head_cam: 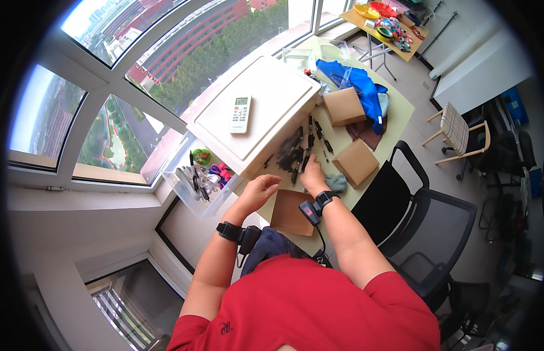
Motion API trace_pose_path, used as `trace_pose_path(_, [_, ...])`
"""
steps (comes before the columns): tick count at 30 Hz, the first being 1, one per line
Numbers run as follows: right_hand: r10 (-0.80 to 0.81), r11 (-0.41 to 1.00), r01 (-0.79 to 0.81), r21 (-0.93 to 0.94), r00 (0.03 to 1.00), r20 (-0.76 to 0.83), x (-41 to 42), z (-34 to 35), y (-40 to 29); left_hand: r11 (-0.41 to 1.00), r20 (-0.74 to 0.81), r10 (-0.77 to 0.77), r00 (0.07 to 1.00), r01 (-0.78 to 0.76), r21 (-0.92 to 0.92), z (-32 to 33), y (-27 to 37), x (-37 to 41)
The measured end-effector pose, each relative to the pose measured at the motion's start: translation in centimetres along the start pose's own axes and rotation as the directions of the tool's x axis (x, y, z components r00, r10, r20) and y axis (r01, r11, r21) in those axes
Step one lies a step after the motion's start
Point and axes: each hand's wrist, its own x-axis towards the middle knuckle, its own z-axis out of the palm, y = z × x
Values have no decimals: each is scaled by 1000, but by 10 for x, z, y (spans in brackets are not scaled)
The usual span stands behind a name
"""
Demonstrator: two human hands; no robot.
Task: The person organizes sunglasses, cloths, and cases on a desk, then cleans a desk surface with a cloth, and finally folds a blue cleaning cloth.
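My right hand (313,174) reaches down to the near side of a pile of black pens (294,151) on the pale table (392,131); its fingertips are at the pens, and whether they grip one cannot be made out. Over the table's left edge hangs my left hand (259,188), fingers loosely curled, beside the white drawer box and with no object visible in it. An open brown cardboard box (292,213) lies between my forearms. A grey-green cloth (336,183) is just right of my right wrist. Two more brown boxes (355,163) (344,106) stand to the right.
A white plastic storage box (258,101) bearing a remote control (240,115) stands at the window. Left of it, a clear bin (201,206) holds pens and cables. Blue cloth (355,81) lies at the far end. A black mesh chair (430,237) stands at the right.
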Motion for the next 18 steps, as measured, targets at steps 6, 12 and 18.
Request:
trace_pose_path(6, [-61,974,88,210,989,-133,16,-17,22,1000,-4,-5,1000,5,22,14,-10,11])
trace_pose_path(12, [-98,987,135,86,935,-342,59,-46,51,998,-12,-24,1000,25,63,21,-3,19])
trace_pose_path(18, [-165,978,145,-152,977,-131,86,-50,42,996,-18,-45,999,46,77,31,-14,22])
